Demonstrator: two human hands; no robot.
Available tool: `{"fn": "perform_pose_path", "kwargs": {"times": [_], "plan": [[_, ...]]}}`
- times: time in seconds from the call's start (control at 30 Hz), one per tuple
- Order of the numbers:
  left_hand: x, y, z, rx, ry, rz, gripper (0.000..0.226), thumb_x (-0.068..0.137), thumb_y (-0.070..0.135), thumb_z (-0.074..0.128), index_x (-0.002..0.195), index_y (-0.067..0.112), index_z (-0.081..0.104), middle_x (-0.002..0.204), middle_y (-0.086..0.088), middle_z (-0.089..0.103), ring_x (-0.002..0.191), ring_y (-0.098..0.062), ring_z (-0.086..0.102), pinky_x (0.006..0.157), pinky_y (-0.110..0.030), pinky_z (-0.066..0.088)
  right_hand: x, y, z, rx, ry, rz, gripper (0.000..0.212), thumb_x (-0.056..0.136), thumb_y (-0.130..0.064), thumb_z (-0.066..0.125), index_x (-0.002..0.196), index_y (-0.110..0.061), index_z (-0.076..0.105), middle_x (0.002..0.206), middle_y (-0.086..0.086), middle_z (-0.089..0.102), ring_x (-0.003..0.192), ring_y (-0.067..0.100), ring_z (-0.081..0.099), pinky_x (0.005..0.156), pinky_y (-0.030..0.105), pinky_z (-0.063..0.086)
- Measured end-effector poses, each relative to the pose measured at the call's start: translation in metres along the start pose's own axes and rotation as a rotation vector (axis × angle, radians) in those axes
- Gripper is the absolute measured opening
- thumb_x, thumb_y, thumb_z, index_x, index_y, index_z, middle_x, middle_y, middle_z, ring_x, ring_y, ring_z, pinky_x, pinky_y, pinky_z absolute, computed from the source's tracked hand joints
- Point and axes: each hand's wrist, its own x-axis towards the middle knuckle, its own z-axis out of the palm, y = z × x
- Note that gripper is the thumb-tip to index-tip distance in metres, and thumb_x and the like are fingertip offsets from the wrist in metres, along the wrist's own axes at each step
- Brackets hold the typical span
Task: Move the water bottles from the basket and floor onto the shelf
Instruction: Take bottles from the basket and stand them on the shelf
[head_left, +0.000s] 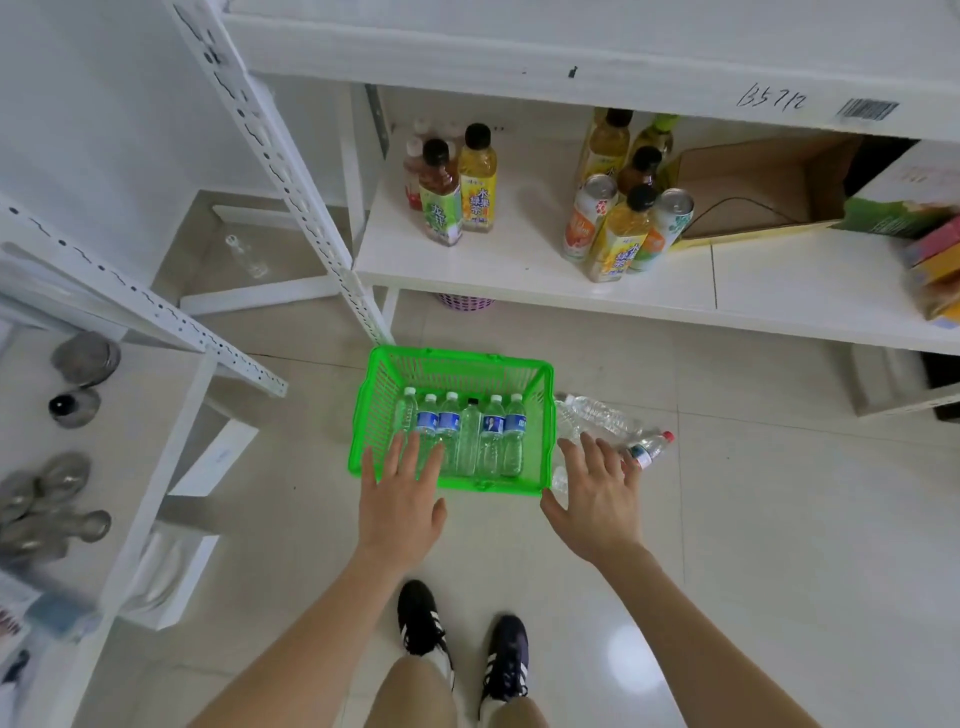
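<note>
Water bottles (470, 439): six lying in the green basket (457, 359), a few more loose on the floor (753, 519) beside it, none visibly on the shelf (519, 280) yet; left hand (402, 499) and right hand (597, 501) spread, empty, above them.

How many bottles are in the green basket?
6 bottles, lying side by side in the green basket; left hand overlaps the leftmost two, possibly hiding more.
</note>
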Motion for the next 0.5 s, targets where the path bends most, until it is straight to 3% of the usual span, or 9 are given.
{"fn": "perform_pose_path", "kwargs": {"times": [0.33, 0.5], "plan": [[0.095, -0.057, 0.091, -0.011, -0.081, 0.002, 0.071, 0.084, 0.044, 0.062, 0.147, 0.023, 0.036, 0.156, -0.012, 0.033, 0.145, -0.032, 0.027, 0.114, -0.057, 0.022, 0.099, -0.033, 0.095, 0.125, -0.056, 0.085, 0.067, 0.083, -0.048, 0.059, 0.141, -0.016, 0.044, 0.146, 0.014, 0.045, 0.134, 0.034, 0.038, 0.113, 0.053, 0.023], [0.153, -0.072, 0.165, -0.07, -0.137, -0.009, 0.071, 0.088, 0.046, 0.056, 0.15, 0.024, 0.029, 0.159, -0.011, 0.024, 0.148, -0.03, 0.02, 0.117, -0.054, 0.021, 0.158, -0.04, 0.165, 0.157, -0.082, 0.137, 0.068, 0.085, -0.048, 0.056, 0.144, -0.018, 0.039, 0.149, 0.011, 0.042, 0.136, 0.031, 0.036, 0.114, 0.051, 0.023]]}}
